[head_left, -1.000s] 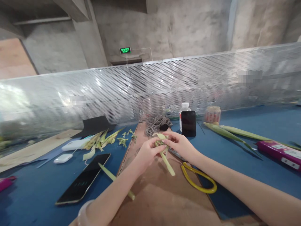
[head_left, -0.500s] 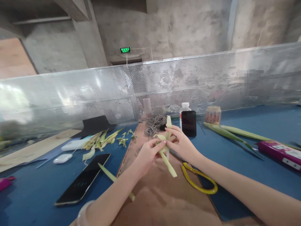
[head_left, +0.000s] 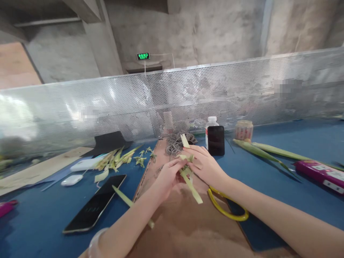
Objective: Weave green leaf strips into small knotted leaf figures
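Pale green leaf strips (head_left: 192, 187) form a small folded piece held over the brown board. My left hand (head_left: 168, 176) pinches its left side between thumb and fingers. From the right, my right hand (head_left: 205, 165) grips the same piece, its fingers lying along the upper part. One strip end sticks up above the right fingers, and another hangs down toward the lower right. The fingers partly hide the fold. A loose strip (head_left: 123, 196) lies across the phone's edge and passes under my left forearm.
A black phone (head_left: 95, 206) lies left; yellow-handled scissors (head_left: 228, 212) lie under my right forearm. Behind are grey cord (head_left: 174, 143), a bottle (head_left: 212, 121) and an upright phone (head_left: 216, 140). Long leaves (head_left: 262, 153), a jar (head_left: 243, 130) and a purple packet (head_left: 319, 172) lie right.
My right hand has turned over the piece, its fingers now flatter and closer together. The upper strip end has tilted and shifted left. My left hand has barely moved.
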`<act>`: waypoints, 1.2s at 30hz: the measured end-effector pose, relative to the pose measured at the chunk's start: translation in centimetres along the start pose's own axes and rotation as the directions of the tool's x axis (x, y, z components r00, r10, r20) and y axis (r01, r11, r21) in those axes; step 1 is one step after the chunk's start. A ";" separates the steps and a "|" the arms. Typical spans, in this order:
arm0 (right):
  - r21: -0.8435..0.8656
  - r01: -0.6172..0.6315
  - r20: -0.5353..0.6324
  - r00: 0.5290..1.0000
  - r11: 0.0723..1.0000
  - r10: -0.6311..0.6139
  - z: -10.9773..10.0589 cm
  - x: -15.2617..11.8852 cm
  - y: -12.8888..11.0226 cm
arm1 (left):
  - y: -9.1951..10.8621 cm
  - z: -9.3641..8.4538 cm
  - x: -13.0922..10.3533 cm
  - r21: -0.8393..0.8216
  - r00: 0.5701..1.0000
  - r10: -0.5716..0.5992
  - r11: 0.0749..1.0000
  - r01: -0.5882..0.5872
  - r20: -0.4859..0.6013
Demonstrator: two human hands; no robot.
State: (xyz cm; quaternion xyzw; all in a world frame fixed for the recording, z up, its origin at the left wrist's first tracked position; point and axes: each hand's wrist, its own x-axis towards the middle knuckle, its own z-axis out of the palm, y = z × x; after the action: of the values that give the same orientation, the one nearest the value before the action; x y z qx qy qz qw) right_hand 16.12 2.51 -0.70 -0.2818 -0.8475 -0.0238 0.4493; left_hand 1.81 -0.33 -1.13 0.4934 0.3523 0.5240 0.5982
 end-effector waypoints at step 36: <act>0.533 -0.355 0.209 0.935 0.768 0.287 -1.4 0.1 -2.8 | 0.2 -0.9 0.5 -0.083 0.980 -0.196 0.977 0.197 0.022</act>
State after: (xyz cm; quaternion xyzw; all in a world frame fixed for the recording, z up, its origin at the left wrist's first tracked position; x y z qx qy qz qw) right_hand 15.77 -0.26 0.81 -0.2784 -0.7801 0.3202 0.4598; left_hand 1.02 0.35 -1.17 0.4340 0.3728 0.4735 0.6697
